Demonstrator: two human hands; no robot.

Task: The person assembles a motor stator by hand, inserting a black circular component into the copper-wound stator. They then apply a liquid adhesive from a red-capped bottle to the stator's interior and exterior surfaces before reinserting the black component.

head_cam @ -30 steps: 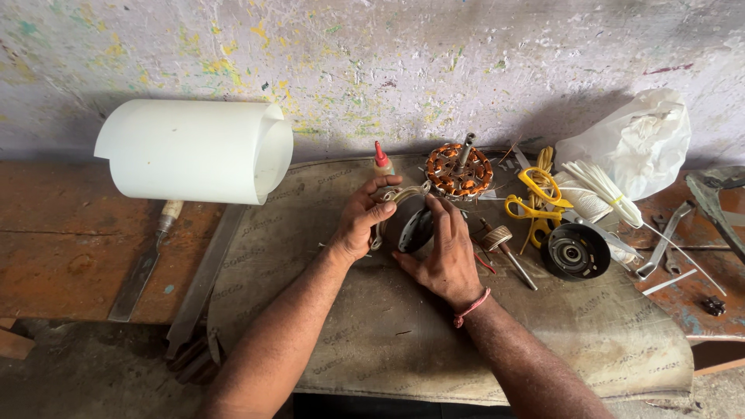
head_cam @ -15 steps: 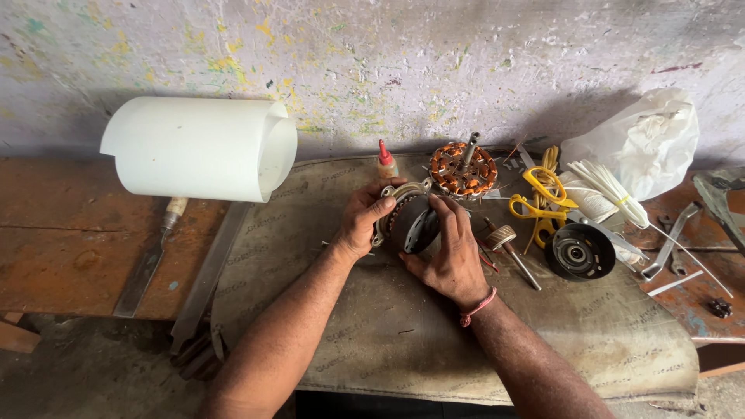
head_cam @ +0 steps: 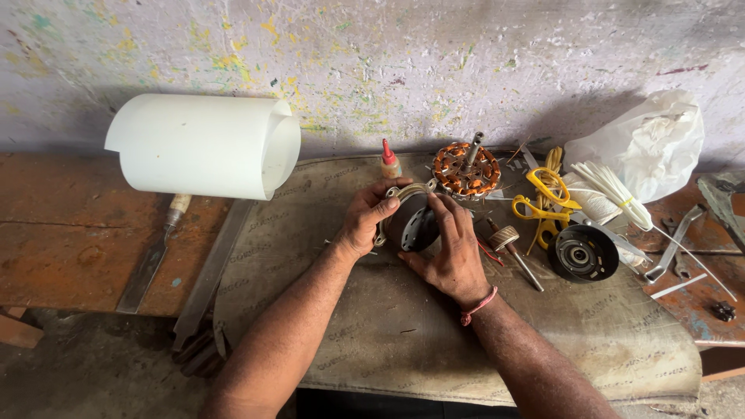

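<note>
Dark round motor housing (head_cam: 413, 221), held on edge at the back middle of a grey-brown mat (head_cam: 388, 334) spread over a worn wooden bench (head_cam: 70, 240). Left hand (head_cam: 365, 217): fingers closed on the housing's left rim. Right hand (head_cam: 450, 248): fingers curled over its right side and top, clamped on it; red thread at the wrist. Just behind: copper-wound stator (head_cam: 466, 169) with shaft upright; small red-capped bottle (head_cam: 389, 161). To the right: rotor shaft (head_cam: 512, 244) lying flat, yellow-handled scissors (head_cam: 547, 198), black end cap (head_cam: 582, 252), bundle of white ties (head_cam: 613, 186), white plastic bag (head_cam: 648, 143), spanners (head_cam: 679, 240). To the left: rolled white sheet (head_cam: 202, 143), chisel (head_cam: 159, 248)
</note>
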